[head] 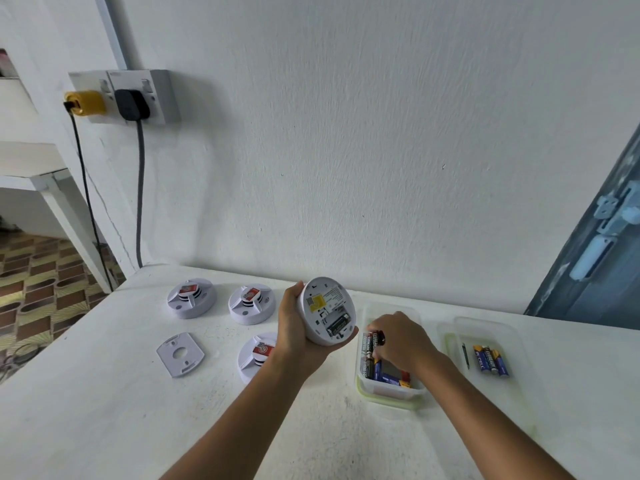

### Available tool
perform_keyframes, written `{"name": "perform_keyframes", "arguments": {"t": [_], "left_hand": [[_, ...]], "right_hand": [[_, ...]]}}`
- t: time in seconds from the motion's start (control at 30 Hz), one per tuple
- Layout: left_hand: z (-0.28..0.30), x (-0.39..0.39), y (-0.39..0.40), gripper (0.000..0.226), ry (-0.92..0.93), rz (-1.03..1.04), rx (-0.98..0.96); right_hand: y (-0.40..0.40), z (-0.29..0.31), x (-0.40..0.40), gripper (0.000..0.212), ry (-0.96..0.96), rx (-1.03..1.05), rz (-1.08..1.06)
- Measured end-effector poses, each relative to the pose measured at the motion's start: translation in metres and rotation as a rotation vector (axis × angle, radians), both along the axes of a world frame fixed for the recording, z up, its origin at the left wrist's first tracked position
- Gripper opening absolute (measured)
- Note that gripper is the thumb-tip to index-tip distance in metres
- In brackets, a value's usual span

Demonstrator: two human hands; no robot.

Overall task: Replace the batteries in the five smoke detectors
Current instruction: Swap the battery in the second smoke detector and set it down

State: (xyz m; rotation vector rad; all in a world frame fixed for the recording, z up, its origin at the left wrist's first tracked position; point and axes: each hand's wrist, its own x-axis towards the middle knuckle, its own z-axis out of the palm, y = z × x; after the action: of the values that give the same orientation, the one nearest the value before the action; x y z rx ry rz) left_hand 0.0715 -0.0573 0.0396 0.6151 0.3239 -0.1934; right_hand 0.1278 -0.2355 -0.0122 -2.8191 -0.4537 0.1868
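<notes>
- Left hand [294, 327] gripped the smoke detector [327, 311] by its rim, open bay facing right.
- Right hand [398, 337] pinched a battery [377, 338] over the clear tub [391, 389], just beside that bay.

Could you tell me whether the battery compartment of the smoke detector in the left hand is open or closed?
Open. The smoke detector in the left hand shows its back, with a black battery exposed in the uncovered compartment.

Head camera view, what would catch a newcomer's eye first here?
At centre, the left hand holds up a white smoke detector, its open back showing one black battery. Just right, the right hand pinches a black battery over the clear container of batteries on the white table.
</notes>
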Motion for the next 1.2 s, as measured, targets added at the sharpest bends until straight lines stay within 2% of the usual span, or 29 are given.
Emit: {"name": "perform_keyframes", "arguments": {"t": [0.07,0.2,0.3,0.37,0.5,0.6,0.8,0.87,0.93,1.03,1.13,1.2], "left_hand": [[0.0,0.0,0.002,0.042,0.005,0.011,-0.002],[-0.001,-0.001,0.003,0.044,0.0,0.025,0.011],[0.0,-0.001,-0.001,0.048,-0.002,0.009,0.028],[0.002,-0.001,-0.005,0.052,-0.003,-0.012,0.023],[0.007,-0.002,-0.008,0.055,-0.008,-0.03,0.018],[0.009,-0.002,-0.008,0.056,-0.021,-0.043,0.022],[0.012,-0.005,-0.008,0.056,-0.034,-0.056,-0.002],[0.013,-0.006,-0.007,0.055,-0.034,-0.057,0.016],[0.013,-0.006,-0.006,0.054,-0.049,-0.049,0.028],[0.014,-0.007,-0.007,0.053,-0.065,-0.052,-0.004],[0.017,-0.01,-0.008,0.056,-0.091,-0.078,-0.03],[0.017,-0.011,-0.009,0.059,-0.108,-0.104,-0.033]], "right_hand": [[0.0,0.0,-0.004,0.043,-0.089,0.148,-0.038],[0.009,0.021,-0.017,0.031,-0.197,0.775,-0.187],[0.019,0.04,-0.03,0.021,-0.207,1.069,-0.128],[0.027,0.049,-0.037,0.016,-0.222,1.094,-0.06],[0.037,0.051,-0.046,0.024,-0.409,0.845,0.08],[0.041,0.052,-0.054,0.028,-0.494,0.753,0.141],[0.047,0.056,-0.065,0.028,-0.324,0.883,0.138],[0.047,0.056,-0.067,0.037,-0.287,0.909,0.046],[0.045,0.058,-0.066,0.06,-0.19,0.958,-0.1],[0.041,0.062,-0.063,0.102,0.117,1.063,-0.281],[0.04,0.065,-0.06,0.132,0.369,1.204,-0.326],[0.041,0.064,-0.058,0.141,0.469,1.279,-0.297]]}}
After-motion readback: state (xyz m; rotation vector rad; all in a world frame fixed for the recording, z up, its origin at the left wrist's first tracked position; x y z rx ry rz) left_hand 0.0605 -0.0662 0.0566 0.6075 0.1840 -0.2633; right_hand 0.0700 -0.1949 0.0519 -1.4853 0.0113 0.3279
